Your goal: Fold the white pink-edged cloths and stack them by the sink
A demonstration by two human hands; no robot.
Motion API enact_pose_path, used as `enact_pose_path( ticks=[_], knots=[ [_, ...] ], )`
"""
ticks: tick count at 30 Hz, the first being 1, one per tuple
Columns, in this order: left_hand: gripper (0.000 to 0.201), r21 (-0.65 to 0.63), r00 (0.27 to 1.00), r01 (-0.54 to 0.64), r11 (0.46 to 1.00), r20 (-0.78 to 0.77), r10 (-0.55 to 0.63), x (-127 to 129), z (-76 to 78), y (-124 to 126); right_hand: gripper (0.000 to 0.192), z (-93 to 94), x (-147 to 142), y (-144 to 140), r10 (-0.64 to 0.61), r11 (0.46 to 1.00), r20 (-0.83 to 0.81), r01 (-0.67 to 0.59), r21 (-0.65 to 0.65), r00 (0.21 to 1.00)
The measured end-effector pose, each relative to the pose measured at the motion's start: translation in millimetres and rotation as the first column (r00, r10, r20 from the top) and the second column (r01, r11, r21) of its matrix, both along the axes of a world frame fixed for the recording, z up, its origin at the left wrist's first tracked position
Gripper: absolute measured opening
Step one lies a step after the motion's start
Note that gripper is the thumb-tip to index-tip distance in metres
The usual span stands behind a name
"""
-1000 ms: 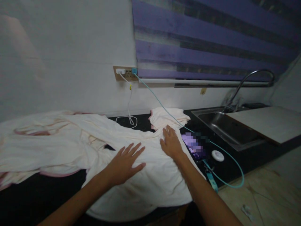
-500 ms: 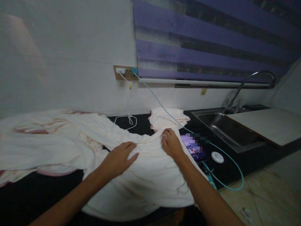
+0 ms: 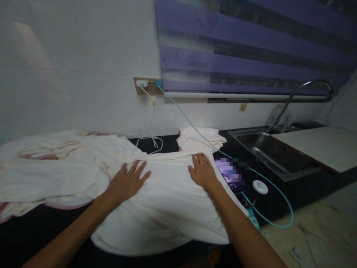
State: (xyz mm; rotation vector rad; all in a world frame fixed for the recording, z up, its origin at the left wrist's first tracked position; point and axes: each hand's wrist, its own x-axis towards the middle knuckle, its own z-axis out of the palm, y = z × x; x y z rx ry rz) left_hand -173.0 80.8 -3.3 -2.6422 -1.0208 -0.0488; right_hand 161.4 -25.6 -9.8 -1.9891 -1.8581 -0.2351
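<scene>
Both palms are pressing flat, my left hand (image 3: 126, 183) and right hand (image 3: 203, 172) spread wide on the cream cloth (image 3: 164, 201) lying across the black counter (image 3: 279, 197), so I am judging that even outward strokes are smoothing it best.

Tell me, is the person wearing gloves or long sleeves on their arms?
No. The left hand and right hand are bare, with no gloves, rings or watch showing. Both forearms are bare too; no sleeve reaches into view.
</scene>
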Motion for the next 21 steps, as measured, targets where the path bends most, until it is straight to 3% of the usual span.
enact_pose_path(
  ticks=[4, 6, 8, 12, 15, 18, 21],
  knots=[
    [0.043, -0.033, 0.997, -0.049, 0.998, 0.049, 0.051, 6.1, -2.6, -5.9, 0.066, -5.2, -0.5, 3.0, -0.022, 0.999, 0.004, 0.022, -0.035, 1.0],
    [0.046, -0.014, 0.978, -0.148, 0.989, 0.149, 0.149, 13.4, 2.7, -10.4, 0.066, -4.5, -0.3, 3.4, -0.024, 0.999, 0.0, 0.024, -0.047, 1.0],
    [0.053, 0.015, 0.952, -0.171, 0.985, 0.262, 0.161, 22.8, 11.6, -18.1, 0.066, -2.7, -0.1, 2.9, -0.021, 0.998, -0.009, 0.02, -0.055, 1.0],
    [0.058, -0.077, 0.925, 0.065, 0.995, 0.378, -0.031, 43.8, 22.7, -49.9, 0.063, 0.5, -0.1, 1.4, -0.017, 0.998, -0.035, 0.015, -0.053, 0.999],
    [0.059, -0.209, 0.946, 0.147, 0.967, 0.315, -0.075, 52.2, 17.2, -77.8, 0.063, 1.4, -0.4, 0.8, -0.017, 0.999, -0.047, 0.014, -0.047, 0.999],
    [0.058, -0.208, 0.971, 0.078, 0.975, 0.237, -0.027, 41.6, 8.3, -92.7, 0.062, 2.1, -0.5, 0.6, -0.018, 0.999, -0.053, 0.016, -0.044, 0.998],
    [0.062, -0.163, 0.965, -0.065, 0.984, 0.24, 0.104, 7.8, 0.3, -97.6, 0.06, 2.4, -0.2, 0.4, -0.016, 0.999, -0.052, 0.014, -0.04, 0.999]
  ],
)
